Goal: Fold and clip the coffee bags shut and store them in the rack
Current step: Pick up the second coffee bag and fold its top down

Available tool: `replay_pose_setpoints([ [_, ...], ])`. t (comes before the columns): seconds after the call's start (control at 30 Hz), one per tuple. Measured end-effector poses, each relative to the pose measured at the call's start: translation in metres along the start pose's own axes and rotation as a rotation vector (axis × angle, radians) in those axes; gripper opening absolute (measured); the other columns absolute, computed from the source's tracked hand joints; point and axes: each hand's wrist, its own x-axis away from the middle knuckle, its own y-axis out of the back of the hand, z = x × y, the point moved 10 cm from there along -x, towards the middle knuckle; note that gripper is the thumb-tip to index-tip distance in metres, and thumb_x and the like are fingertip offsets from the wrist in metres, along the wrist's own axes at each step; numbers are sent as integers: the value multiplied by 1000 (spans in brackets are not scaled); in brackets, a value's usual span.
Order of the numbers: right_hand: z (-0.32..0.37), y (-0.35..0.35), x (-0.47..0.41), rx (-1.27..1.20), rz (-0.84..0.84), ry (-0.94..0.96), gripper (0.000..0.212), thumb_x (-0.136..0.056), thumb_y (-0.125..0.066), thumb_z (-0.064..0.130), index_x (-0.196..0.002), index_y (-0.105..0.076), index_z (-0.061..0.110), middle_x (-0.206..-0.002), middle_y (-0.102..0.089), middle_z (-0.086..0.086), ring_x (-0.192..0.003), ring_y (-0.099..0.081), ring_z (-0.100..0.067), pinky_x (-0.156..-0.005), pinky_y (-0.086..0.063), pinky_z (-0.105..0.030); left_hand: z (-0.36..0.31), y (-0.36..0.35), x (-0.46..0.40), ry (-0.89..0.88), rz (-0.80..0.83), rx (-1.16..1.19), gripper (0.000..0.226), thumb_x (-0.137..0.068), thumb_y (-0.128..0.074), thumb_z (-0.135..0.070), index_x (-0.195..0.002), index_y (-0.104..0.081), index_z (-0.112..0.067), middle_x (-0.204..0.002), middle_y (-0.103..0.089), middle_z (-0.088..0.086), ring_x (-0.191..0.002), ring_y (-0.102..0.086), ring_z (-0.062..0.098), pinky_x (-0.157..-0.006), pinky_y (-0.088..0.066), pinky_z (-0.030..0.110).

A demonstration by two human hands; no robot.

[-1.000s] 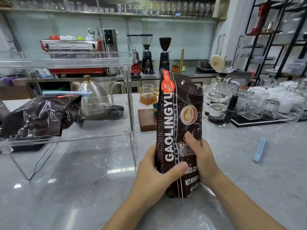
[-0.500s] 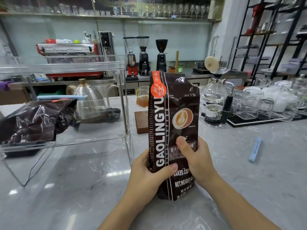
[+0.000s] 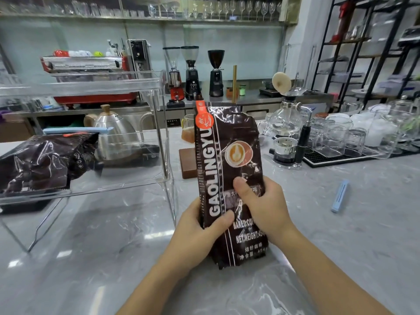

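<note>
The tall dark brown glossy coffee bag point(image 3: 229, 178) is held upright on the grey marble counter point(image 3: 113, 258). It is gripped low by the left hand point(image 3: 195, 235) and the right hand point(image 3: 266, 208), thumbs on its front. A light blue plastic clip point(image 3: 339, 196) lies well right of the fingers. A second, clipped dark bag point(image 3: 45, 162) lies in the clear acrylic rack point(image 3: 163, 123), left of the fingers.

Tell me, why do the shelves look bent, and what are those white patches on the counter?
Head view: the wide-angle lens bows the black shelving at the right edge; ceiling light glares off the marble counter and the glossy coffee bag; the frame is slightly soft throughout.
</note>
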Motion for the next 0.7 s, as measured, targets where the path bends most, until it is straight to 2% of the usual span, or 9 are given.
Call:
replay_pose_setpoints([
  [0.07,-18,12,-6,-34,-74,-126,29,-80,-74,39,-91,-71,11,-82,-79,-3,-74,-76,-19,-66,-61,-36,10,-4,3,93,16,74,34,-86,-74,-26,-117,-63,-21,-106,-80,2,-95,-77,16,-80,-62,28],
  [0.13,-32,26,-9,-43,-160,-226,37,-79,-75,43,-91,-72,8,-83,-79,-7,-74,-76,-24,-70,-62,-42,19,-11,5,147,68,95,51,-78,-82,-33,-122,-60,-20,-104,-81,5,-94,-78,19,-81,-63,34],
  [0.2,-38,32,-10,-25,-196,-266,36,-80,-74,42,-90,-73,8,-85,-79,-10,-74,-76,-25,-68,-63,-40,24,-16,7,164,87,55,61,-70,-87,-35,-123,-61,-19,-103,-81,5,-95,-78,23,-87,-62,42],
  [0.23,-39,31,-9,-23,-192,-271,34,-81,-74,41,-89,-73,8,-84,-78,-10,-73,-76,-25,-66,-62,-38,26,-16,6,164,74,37,59,-70,-88,-32,-122,-62,-18,-100,-82,5,-93,-78,22,-85,-63,40],
  [0.33,-33,29,-9,-5,-173,-239,30,-82,-74,39,-87,-73,10,-82,-79,-7,-74,-76,-24,-66,-62,-38,23,-16,4,154,81,34,42,-77,-84,-18,-115,-68,-16,-96,-82,6,-87,-79,20,-71,-61,26],
  [0.47,-18,29,-10,46,-158,-147,27,-84,-72,38,-86,-74,11,-82,-79,-3,-75,-76,-19,-68,-62,-36,17,-15,3,112,130,-8,34,-78,-84,-13,-109,-73,-17,-98,-82,9,-92,-78,29,-82,-63,38],
  [0.6,-7,29,-10,101,-152,-69,28,-81,-72,44,-86,-73,16,-84,-79,2,-79,-75,-15,-75,-61,-40,8,-8,2,41,100,-78,32,-74,-86,-9,-104,-76,-15,-97,-82,3,-91,-79,20,-78,-62,27],
  [0.7,-1,29,-9,96,-155,-38,28,-81,-72,46,-87,-72,18,-83,-78,4,-79,-75,-13,-75,-60,-39,2,-4,3,3,44,-111,33,-72,-88,-10,-102,-75,-16,-94,-83,0,-87,-79,17,-76,-62,26],
])
